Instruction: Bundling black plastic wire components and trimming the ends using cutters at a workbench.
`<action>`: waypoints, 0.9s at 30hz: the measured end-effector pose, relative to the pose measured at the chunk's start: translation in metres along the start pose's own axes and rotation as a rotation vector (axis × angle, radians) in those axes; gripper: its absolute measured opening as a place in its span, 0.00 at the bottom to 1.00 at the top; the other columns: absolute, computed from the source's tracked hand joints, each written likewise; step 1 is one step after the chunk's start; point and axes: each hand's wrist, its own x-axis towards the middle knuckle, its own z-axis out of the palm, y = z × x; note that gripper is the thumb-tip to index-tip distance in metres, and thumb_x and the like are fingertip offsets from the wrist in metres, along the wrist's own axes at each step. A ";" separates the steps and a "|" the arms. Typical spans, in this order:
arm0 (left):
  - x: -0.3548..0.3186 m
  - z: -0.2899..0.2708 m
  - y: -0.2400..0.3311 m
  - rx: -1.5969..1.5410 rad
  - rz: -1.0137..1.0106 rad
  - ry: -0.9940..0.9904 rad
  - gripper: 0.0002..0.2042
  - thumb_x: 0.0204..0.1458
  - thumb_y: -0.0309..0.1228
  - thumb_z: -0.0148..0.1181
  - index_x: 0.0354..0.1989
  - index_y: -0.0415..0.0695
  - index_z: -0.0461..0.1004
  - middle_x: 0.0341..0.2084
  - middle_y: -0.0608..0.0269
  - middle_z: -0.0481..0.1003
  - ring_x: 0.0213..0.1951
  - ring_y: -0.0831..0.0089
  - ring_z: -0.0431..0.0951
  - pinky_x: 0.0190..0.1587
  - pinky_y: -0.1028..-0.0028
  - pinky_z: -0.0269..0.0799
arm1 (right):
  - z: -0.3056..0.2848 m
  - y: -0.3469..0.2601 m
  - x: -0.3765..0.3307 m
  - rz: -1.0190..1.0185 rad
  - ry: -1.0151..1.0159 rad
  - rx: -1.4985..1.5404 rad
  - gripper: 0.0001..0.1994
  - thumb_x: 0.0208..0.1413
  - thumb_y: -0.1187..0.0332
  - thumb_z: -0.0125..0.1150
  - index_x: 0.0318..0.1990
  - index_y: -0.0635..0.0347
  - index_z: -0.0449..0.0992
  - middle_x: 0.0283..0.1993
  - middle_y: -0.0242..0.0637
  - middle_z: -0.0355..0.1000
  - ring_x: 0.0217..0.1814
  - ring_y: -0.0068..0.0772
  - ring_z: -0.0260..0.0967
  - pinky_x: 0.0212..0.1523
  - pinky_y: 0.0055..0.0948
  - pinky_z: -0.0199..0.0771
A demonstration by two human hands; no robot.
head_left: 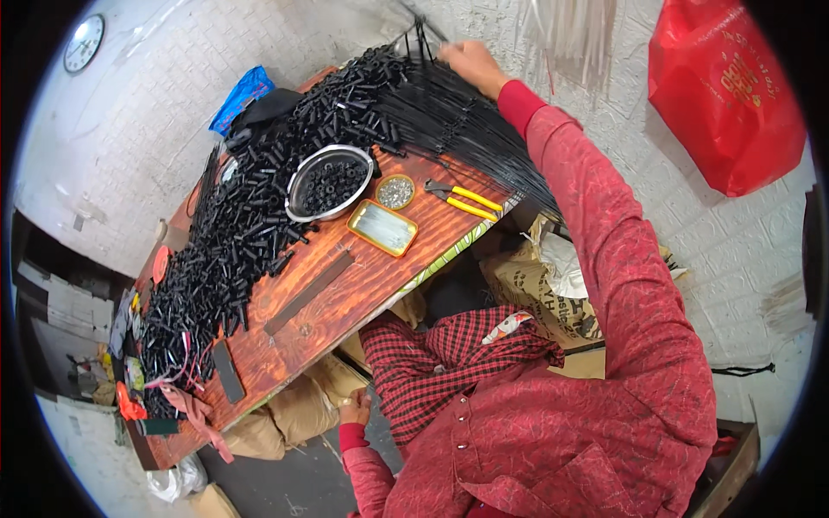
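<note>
the right hand (471, 65) grips the far end of a fanned bundle of black rods (466, 129) at the desk's (345, 293) far right edge, left hand (354, 407) loosely curled low by the knee, so a slack grip could spill rods onto the pliers (462, 200)

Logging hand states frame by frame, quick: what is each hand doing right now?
Left hand: low beside the checked cloth, fingers curled; whether it grips anything cannot be told.
Right hand: stretched out, closed on the bundle of thin black rods.
</note>
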 end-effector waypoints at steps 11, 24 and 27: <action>-0.013 -0.001 0.018 0.048 0.075 0.144 0.16 0.53 0.39 0.58 0.46 0.42 0.74 0.32 0.44 0.78 0.38 0.48 0.78 0.40 0.59 0.73 | 0.017 -0.252 -0.117 -0.480 -0.375 1.470 0.11 0.67 0.62 0.47 0.37 0.61 0.68 0.26 0.30 0.66 0.26 0.21 0.65 0.28 0.21 0.68; -0.089 -0.047 0.096 -0.682 -0.040 0.000 0.17 0.60 0.35 0.57 0.54 0.40 0.72 0.40 0.61 0.78 0.43 0.74 0.77 0.49 0.73 0.72 | 0.056 -0.278 -0.265 -0.212 -0.828 0.994 0.08 0.65 0.67 0.49 0.34 0.61 0.66 0.20 0.33 0.64 0.22 0.25 0.64 0.26 0.31 0.66; -0.102 -0.085 0.090 -0.812 0.086 0.243 0.15 0.62 0.33 0.53 0.54 0.39 0.72 0.38 0.61 0.79 0.40 0.74 0.77 0.45 0.75 0.73 | 0.006 -0.249 -0.263 -0.689 -0.657 0.564 0.06 0.62 0.68 0.51 0.34 0.60 0.67 0.23 0.41 0.68 0.23 0.41 0.68 0.24 0.39 0.67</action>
